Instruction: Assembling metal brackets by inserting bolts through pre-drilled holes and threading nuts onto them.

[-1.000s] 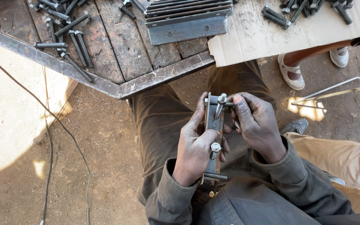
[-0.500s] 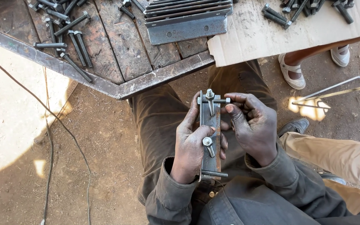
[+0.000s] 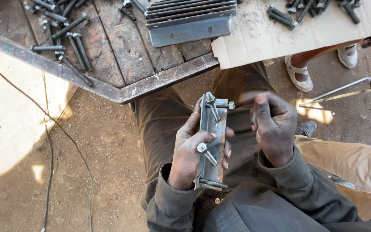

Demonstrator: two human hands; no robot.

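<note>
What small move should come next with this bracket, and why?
Probably bring the right hand back to the top bolt. The left hand grips the metal bracket upright over the lap. That bolt juts sideways from the bracket's upper end, and the right hand sits just beside it, off the bracket, fingers curled.

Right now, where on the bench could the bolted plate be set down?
Bare wood lies between the loose bolts at the far left and the stacked angle brackets. The cardboard sheet is bare near its front edge; its far end is crowded with bolts. The left hand holds the plate.
</note>
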